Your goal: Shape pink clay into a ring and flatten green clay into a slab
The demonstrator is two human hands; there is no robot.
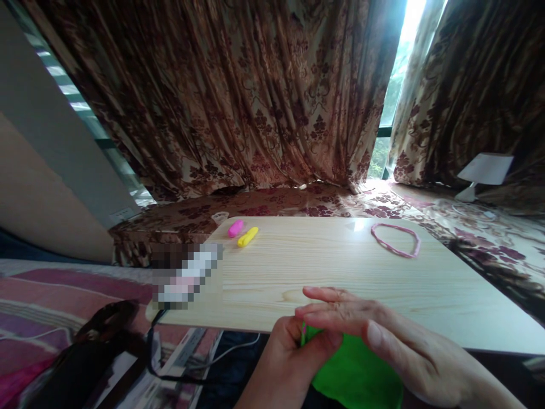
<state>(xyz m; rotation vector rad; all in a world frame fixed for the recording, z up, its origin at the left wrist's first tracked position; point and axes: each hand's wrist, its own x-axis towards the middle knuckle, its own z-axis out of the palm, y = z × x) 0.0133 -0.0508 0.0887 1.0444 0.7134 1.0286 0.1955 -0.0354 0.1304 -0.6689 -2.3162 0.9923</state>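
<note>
My left hand (293,349) is closed round the top of a bright green object (355,375) at the near edge of a light wooden table (323,267). My right hand (383,335) lies over it with fingers stretched out and pointing left, resting against the green object and the left hand. What the green object is cannot be made out; the hands hide much of it.
On the table lie a pink oval piece (235,228) and a yellow one (247,237) at the far left, and a pink loop of cord (395,240) at the far right. Patterned curtains (238,96) hang behind. A small white lamp (483,173) stands right. A dark bag (91,352) lies lower left.
</note>
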